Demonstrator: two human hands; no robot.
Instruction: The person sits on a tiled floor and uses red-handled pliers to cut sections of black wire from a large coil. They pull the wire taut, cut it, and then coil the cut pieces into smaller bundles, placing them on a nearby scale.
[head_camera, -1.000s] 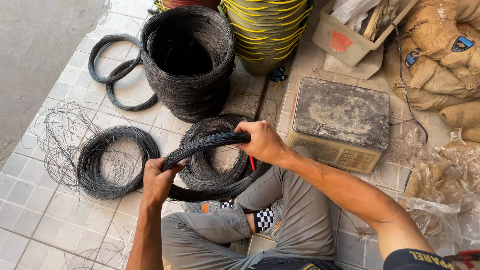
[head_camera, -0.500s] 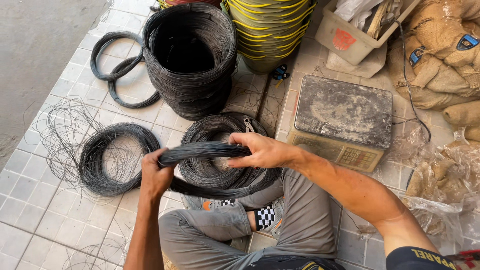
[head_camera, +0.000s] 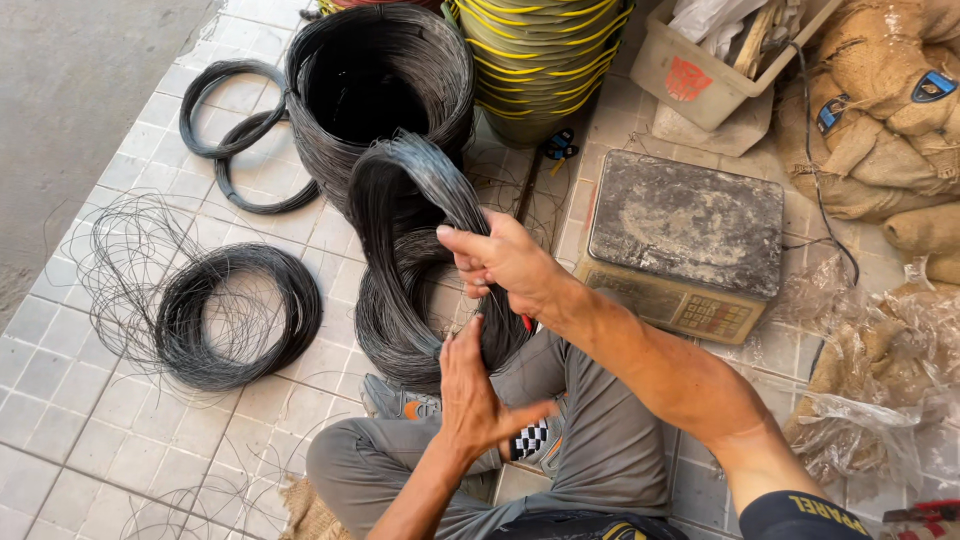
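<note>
Left hand (head_camera: 475, 385): fingers extended, palm flat against lower part of black wire coil (head_camera: 420, 260), gripping nothing; right hand (head_camera: 505, 262): fingers curled around coil strands just above; coil stands upright on the tiled floor (head_camera: 60, 440), arching above both hands; beyond it, large wire spool (head_camera: 375, 90); weighing scale (head_camera: 685, 245) at right.

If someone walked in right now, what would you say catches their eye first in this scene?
Most striking is the black wire coil stood on edge at the centre, gripped near its top by the right hand, with the left hand flat against its lower side. Behind it stands a tall stack of wire coils, and to the right a grimy platform scale.
</note>
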